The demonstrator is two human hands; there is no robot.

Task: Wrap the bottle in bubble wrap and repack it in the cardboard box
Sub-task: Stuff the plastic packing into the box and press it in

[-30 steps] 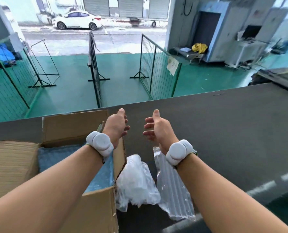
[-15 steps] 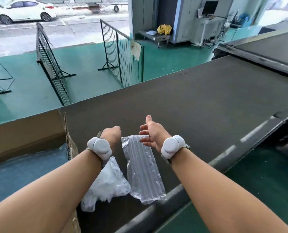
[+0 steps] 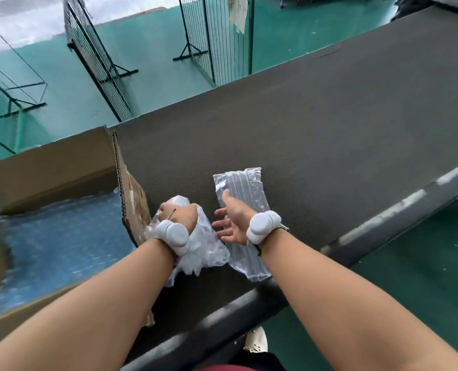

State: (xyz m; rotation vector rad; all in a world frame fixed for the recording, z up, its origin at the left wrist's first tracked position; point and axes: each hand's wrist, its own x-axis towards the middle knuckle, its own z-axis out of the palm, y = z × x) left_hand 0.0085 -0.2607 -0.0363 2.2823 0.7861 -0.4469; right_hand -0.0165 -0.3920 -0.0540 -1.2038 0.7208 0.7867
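So the left hand (image 3: 179,213) is clamped down on a crumpled bubble-wrap bundle (image 3: 206,247) right beside the open cardboard box (image 3: 51,167); the bottle is probably inside it, hard to tell. Just past that, the right hand (image 3: 233,223) hovers with fingers spread over the air-column sleeve (image 3: 245,183). Looks like the wrapping stage; next it needs a grip on that sleeve.

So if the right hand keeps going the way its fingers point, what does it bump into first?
The right hand is open, with its fingers pointing left toward the crumpled clear plastic wrap under the left hand. It would probably meet that wrap first, though depth is hard to judge.
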